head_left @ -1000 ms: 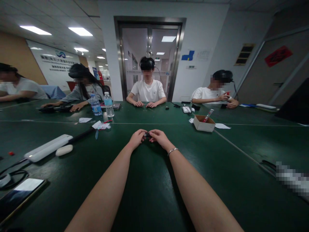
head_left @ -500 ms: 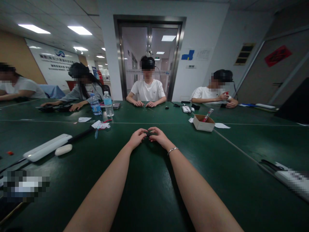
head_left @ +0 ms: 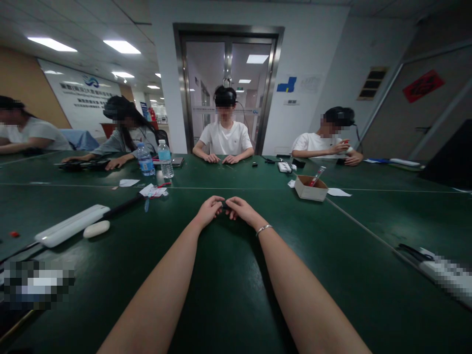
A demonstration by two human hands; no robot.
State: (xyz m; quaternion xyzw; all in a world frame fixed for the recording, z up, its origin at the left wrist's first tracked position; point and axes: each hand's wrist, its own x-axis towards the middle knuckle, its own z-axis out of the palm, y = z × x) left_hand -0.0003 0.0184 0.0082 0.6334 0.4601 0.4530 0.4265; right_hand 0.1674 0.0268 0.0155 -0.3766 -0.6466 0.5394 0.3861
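Observation:
Over the dark green table [head_left: 228,275], my left hand [head_left: 210,210] and my right hand [head_left: 241,210] meet near the middle of the view. A small dark object [head_left: 224,207] shows between the fingertips, too small to name. The left thumb and fingers are closed on its left side. My right hand, with a silver bracelet at the wrist, has its fingers bent and closed at the object's right side. Most of the object is hidden by the fingers.
Ahead to the right stands an open box [head_left: 310,189] with a tool in it. Two water bottles [head_left: 165,160], papers [head_left: 154,191] and a white power strip [head_left: 73,226] lie left. Four people sit across the table; a white oval object [head_left: 96,229] is near the strip.
The fingers of my right hand have curled down and drawn together at the small dark object. My left hand has barely moved.

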